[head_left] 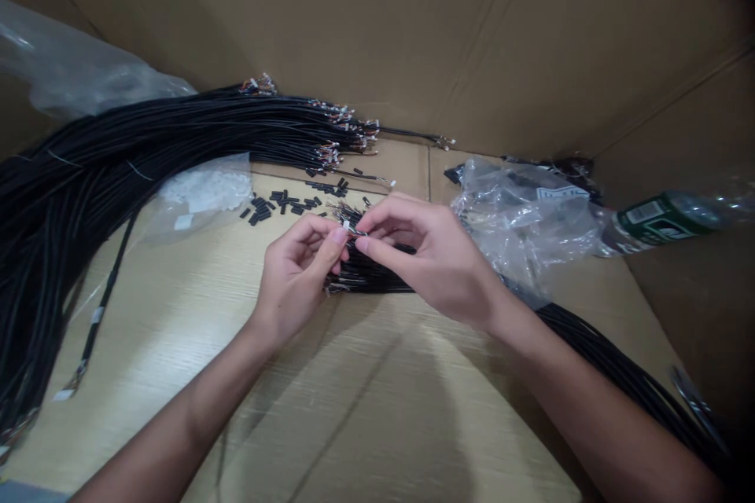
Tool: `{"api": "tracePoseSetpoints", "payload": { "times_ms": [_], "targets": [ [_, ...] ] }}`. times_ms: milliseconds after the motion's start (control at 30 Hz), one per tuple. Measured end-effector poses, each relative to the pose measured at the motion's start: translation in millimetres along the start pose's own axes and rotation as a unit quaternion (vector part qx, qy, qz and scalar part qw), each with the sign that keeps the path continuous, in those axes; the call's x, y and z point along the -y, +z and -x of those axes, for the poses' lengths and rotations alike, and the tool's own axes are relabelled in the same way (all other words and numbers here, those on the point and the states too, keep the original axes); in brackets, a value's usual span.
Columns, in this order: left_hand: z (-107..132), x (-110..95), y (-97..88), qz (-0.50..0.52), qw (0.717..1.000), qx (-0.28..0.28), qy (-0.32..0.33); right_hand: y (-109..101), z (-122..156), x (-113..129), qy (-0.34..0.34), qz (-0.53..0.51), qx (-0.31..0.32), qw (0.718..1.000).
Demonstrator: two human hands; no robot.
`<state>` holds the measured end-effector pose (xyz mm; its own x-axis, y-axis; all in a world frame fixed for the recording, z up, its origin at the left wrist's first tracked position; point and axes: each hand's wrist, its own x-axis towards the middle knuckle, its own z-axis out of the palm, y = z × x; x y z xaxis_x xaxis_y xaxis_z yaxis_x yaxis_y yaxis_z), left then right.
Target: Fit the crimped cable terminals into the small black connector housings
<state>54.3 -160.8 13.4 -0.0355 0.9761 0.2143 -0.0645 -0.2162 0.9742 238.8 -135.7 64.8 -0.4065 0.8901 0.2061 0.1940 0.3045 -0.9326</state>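
My left hand [300,271] and my right hand [421,251] meet at the middle of the light wooden table [177,330]. Both pinch a small white connector [352,231] on the end of a thin wire, fingertips touching. Under the hands lies a bundle of black cables [366,273] that runs off to the right beneath my right forearm. Just beyond my fingers several short black sleeves [286,204] are scattered on the table.
A large bundle of black cables [118,157] sweeps across the left, its wired ends near the cardboard wall [413,31]. A bag of white parts [204,190] lies by it. Crumpled clear plastic bags [522,220] and a green-labelled bottle [661,220] sit right.
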Motion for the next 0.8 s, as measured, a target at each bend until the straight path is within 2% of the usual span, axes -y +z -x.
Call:
{"api": "tracePoseSetpoints", "payload": {
  "times_ms": [200,567,800],
  "targets": [
    [0.0,0.5,0.1,0.001,1.000,-0.002,0.012,-3.0,-3.4,-0.1,0.028,-0.080,-0.001,0.996],
    [-0.1,3.9,-0.1,-0.025,1.000,-0.009,0.001,-1.6,-5.7,-4.2,0.017,-0.090,-0.031,0.995],
    [-1.4,6.1,-3.8,-0.024,0.999,-0.022,-0.016,2.8,-4.0,-3.0,0.017,-0.100,-0.002,0.995]
  ]
}}
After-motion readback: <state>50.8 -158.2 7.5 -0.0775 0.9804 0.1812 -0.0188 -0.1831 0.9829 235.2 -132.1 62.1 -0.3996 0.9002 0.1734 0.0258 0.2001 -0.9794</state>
